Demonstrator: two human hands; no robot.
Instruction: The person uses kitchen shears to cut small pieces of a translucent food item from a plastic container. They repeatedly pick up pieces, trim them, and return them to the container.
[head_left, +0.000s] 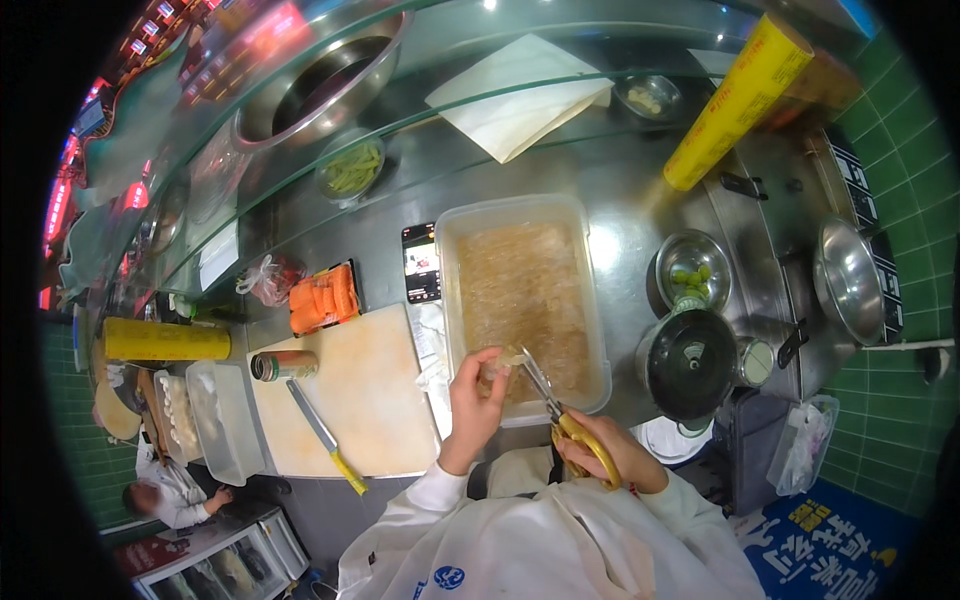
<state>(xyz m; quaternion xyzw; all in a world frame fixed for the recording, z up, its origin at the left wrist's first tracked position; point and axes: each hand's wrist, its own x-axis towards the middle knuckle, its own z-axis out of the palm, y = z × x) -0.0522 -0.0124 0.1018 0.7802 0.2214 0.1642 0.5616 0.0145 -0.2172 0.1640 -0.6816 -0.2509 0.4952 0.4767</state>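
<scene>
Between the fingers of my left hand (480, 394) is a small translucent pale piece of food (511, 355), held over the near end of a plastic tub (600, 330). My right hand (611, 442) grips the gold handles of a pair of scissors (559, 412). Their blades point up and left, with the tips at the piece; whether they touch it I cannot tell. Brownish liquid with many translucent pieces (521, 277) fills much of the tub. A smartphone (421, 262) with a lit screen leans or lies against the tub's left side.
Left of the tub, a white cutting board (367, 397) bears a yellow-handled knife (324, 435) and a jar (285, 365). Salmon pieces (324, 298) lie in a tray behind it. A steel bowl of green fruit (694, 270) and a lidded pot (690, 364) stand right. A co-worker (176, 487) is far left.
</scene>
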